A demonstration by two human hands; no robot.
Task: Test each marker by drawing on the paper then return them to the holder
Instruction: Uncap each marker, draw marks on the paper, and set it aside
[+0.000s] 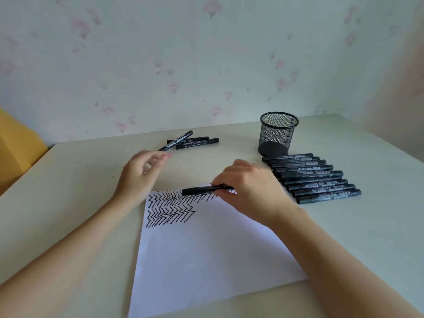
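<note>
Gripping one black marker (207, 189), the right hand (250, 187) pinches it level over the far edge of the paper (206, 253), cap end pointing left. Left hand (142, 173) hovers beside it with fingers loosely curled, holding nothing, fingertips near the loose pile. Loose pile (190, 141): three black markers, crossed over each other, at the far middle of the bench (80, 203). Row of markers (314, 177): nine counted, side by side and touching, right of the paper, just in front of the holder; the right hand hides their left ends, so the count may be off. Black mesh holder (277, 134): one, upright, with no markers showing inside. One white sheet, with two rows of black zigzag strokes (171, 208) near its far left corner. Bench is pale cream, smooth. Behind it is light wallpaper (206, 53) with faint pink floral marks; a yellow object (16, 145) sits at the left edge.
</note>
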